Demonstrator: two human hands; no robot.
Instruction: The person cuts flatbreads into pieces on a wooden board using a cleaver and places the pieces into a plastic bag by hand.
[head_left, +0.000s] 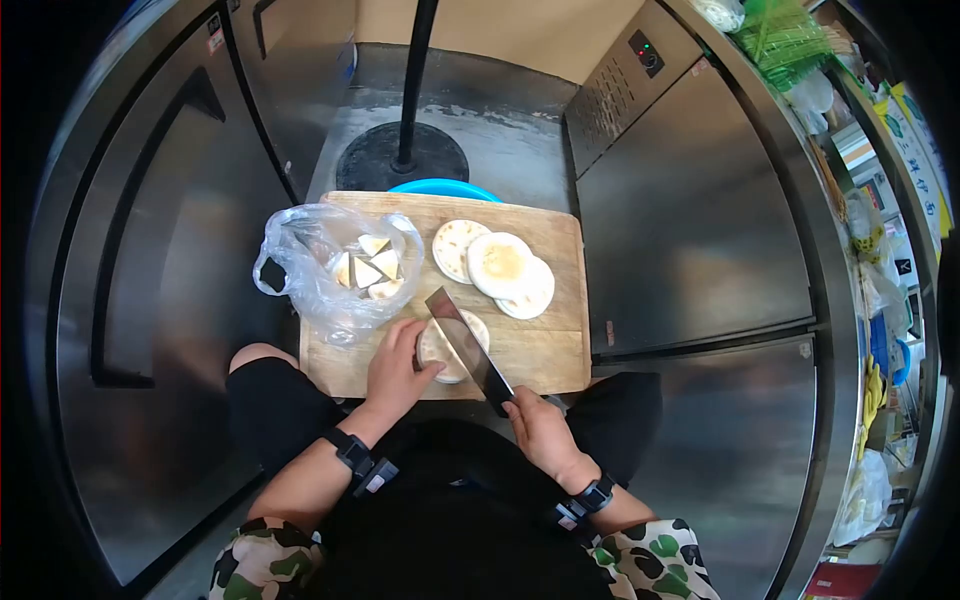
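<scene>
My right hand (542, 432) is wrapped round the handle of a broad knife (472, 352), its blade lying across a round flatbread (432, 347) near the board's front edge. With fingers and thumb, my left hand (398, 367) grips the left side of that flatbread. Behind the knife, several more round flatbreads (500, 264) overlap in a loose pile. At the left of the wooden cutting board (548, 362), an open clear plastic bag (310, 290) holds several cut wedges (367, 273) of flatbread.
Steel cabinets (185, 270) (700, 220) flank me closely on both sides. Beyond the board are a blue basin (445, 187) and a black pole on a round base (365, 160). Bags and packages (868, 255) crowd the shelf at far right.
</scene>
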